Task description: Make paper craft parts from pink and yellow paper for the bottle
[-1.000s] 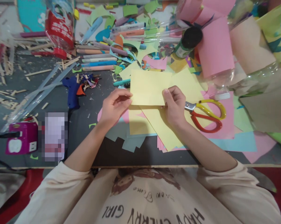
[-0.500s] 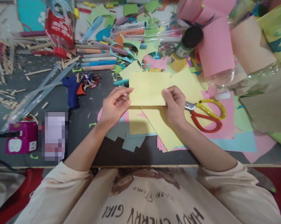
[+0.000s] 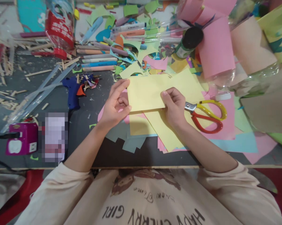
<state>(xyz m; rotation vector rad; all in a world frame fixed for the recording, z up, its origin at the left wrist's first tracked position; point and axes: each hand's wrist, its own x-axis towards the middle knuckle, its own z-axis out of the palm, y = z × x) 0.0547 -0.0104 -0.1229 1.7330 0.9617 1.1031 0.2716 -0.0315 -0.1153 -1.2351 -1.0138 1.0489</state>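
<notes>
a pale yellow paper rectangle (image 3: pixel 145 93) is being held just over a dark, scrap-strewn craft table (image 3: pixel 108 157). its left end is being gripped by the left hand (image 3: pixel 115 104), the index fingertip being set at the upper corner and the thumb at the lower; its right part is being pinched near the lower edge by the right hand (image 3: pixel 175 106), thumb on top. loose pale yellow sheets (image 3: pixel 172 137) are being partly covered below, and beside the right hand the blades of yellow-and-red-handled scissors (image 3: pixel 191 107) are being hidden from view.

judging by the grip, the piece is being turned and steadied by its edges rather than cut; whether it is being kept folded cannot be told. for the next move, a firm pinch at right and a light, even touch at the left corners are probably being called for, lest the paper be buckled.

compared with half a second ago, the rectangle is being slanted, its left end being brought nearer the wearer; the left finger and thumb are being spread wider, and a teal pen is now being hidden.
</notes>
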